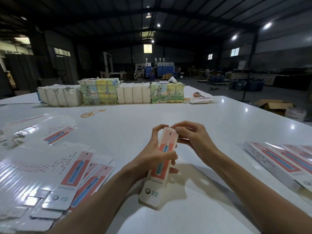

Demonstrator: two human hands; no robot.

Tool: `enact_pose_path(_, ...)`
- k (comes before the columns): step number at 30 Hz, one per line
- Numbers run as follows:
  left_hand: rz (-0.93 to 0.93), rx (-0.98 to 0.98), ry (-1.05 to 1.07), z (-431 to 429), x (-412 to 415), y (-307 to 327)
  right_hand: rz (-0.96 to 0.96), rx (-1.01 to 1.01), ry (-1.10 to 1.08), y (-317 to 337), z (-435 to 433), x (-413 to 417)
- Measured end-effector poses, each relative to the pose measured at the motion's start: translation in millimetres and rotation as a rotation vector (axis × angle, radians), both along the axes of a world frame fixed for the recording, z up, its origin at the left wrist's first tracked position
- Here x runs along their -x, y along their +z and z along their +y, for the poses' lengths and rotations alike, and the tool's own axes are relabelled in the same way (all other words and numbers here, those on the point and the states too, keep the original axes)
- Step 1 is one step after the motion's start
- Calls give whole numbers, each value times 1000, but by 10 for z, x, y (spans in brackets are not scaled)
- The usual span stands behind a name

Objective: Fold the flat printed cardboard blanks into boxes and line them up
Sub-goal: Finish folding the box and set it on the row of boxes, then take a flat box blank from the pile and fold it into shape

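A long narrow box (pixel 159 173), white with a red panel and a blue toothbrush picture, is held above the white table (pixel 128 122), its far end raised. My left hand (pixel 157 154) grips its middle from the left, fingers curled round it. My right hand (pixel 189 134) pinches the flap at the far top end. A fanned pile of flat printed blanks (pixel 55 174) lies at the front left. More blanks (pixel 55 134) lie further back on the left. Folded boxes (pixel 283 159) lie side by side in a row at the right.
Several wrapped bundles (pixel 111 93) stand in a row along the table's far side. Rubber bands (pixel 92 113) lie in front of them. A small pile of blanks (pixel 200 100) and a tape measure (pixel 196 94) sit at the far right. An open carton (pixel 273 105) stands on the floor.
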State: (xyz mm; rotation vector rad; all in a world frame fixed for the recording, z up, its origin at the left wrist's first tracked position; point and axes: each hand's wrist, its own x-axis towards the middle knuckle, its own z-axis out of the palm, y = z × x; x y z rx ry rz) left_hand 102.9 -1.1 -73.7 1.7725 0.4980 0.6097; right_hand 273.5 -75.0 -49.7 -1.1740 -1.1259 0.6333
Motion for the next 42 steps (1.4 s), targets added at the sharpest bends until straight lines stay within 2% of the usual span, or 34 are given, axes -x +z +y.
enact_pose_path(3,-45,60,21,33,17,10,39,5,85,-16,6,63)
enact_pose_path(5,-64,84,30,41,32,18,40,5,58,-27,15,101)
enact_pose_path(12,-81,115,17,-1,35,3,-212,-66,-95,-88,31,107)
enact_pose_path(16,-101,135,23,-29,30,9,-182,-104,-66,-113,25,78)
enact_pose_path(20,-183,251,15,-25,40,-11,-200,-131,-52,-143,53,101)
enact_pose_path(26,-402,388,204,60,34,15,-601,-90,-200,-188,58,278)
enact_pose_path(28,-505,431,245,63,26,36,-696,-34,-189,-143,37,359)
enact_pose_path(31,-692,631,209,32,8,63,-938,105,-137,-136,18,466)
enact_pose_path(33,-643,640,186,36,14,49,-1044,170,-138,-163,-3,508)
enact_pose_path(36,-541,617,100,41,25,11,-984,200,-158,-130,-113,467)
enact_pose_path(38,-410,551,114,40,29,-19,-962,209,-175,-90,-243,376)
enact_pose_path(40,-275,439,101,38,34,-54,-1036,235,-275,-72,-405,198)
enact_pose_path(42,-219,349,41,27,39,-88,-1099,324,-425,-55,-615,-51)
